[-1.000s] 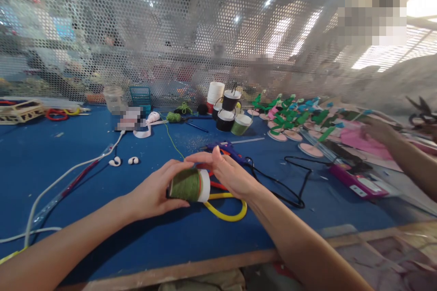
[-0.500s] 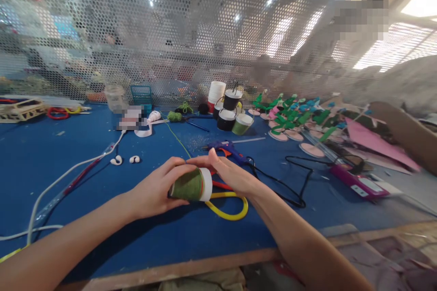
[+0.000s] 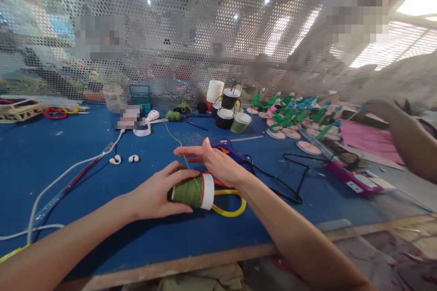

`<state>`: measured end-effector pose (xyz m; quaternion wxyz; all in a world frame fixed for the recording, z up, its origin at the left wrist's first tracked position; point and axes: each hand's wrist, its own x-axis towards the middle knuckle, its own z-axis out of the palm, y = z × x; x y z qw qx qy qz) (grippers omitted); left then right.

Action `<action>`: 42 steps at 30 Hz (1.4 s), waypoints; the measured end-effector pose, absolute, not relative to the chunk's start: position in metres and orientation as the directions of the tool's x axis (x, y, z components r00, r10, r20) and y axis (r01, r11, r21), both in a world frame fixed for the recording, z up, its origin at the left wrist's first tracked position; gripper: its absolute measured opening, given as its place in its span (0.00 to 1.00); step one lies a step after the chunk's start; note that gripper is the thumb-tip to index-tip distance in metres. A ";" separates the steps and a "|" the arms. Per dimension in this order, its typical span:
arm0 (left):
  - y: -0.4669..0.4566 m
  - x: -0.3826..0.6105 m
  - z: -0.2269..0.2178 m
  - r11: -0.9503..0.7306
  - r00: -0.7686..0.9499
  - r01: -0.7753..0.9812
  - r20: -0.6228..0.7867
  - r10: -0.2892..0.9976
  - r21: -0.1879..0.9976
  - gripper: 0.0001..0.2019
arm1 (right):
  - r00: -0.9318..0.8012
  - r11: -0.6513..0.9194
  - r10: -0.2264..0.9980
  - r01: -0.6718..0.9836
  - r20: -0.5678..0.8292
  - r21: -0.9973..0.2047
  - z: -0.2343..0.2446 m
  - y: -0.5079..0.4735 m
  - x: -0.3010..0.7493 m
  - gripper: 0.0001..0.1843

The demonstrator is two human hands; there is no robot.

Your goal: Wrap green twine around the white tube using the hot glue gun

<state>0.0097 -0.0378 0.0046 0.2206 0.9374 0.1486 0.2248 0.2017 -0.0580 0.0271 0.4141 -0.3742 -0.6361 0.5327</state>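
My left hand is wrapped around a paper cup wound with green yarn. The cup lies on its side, its white rim facing right and a red band beside the rim. From the cup a green yarn strand runs up past the right fingers toward a small green yarn ball. Just above the cup, my right hand is open with its fingers stretched out to the left and thumb raised; the strand passes at its fingers. Behind the cup lies a yellow loop handle with a red part, partly hidden.
A blue glue gun with a black cord lies beyond my right hand. Behind stand white cups and yarn-wrapped buckets. Green craft pieces and a purple power strip are at right, where another person's arm reaches in. White earbuds lie left.
My right hand has moved left and up from beside the cup's rim. The cup has turned and shifted slightly right in my left hand. Another person's arm has entered at the right.
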 end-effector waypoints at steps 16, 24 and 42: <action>-0.027 0.004 0.021 -0.845 0.713 0.317 0.479 0.512 0.430 0.26 | 0.255 -0.213 0.964 0.913 0.080 -0.347 0.031 -0.025 0.286 0.09; -0.026 0.004 0.018 -0.836 0.666 0.332 0.519 0.536 0.438 0.25 | 0.268 -0.237 0.963 0.901 0.037 -0.364 -0.003 -0.015 0.290 0.09; -0.013 0.003 0.012 -0.666 0.598 0.444 0.355 0.719 0.600 0.25 | 0.049 0.079 0.993 0.409 0.108 -0.909 0.039 -0.079 0.245 0.17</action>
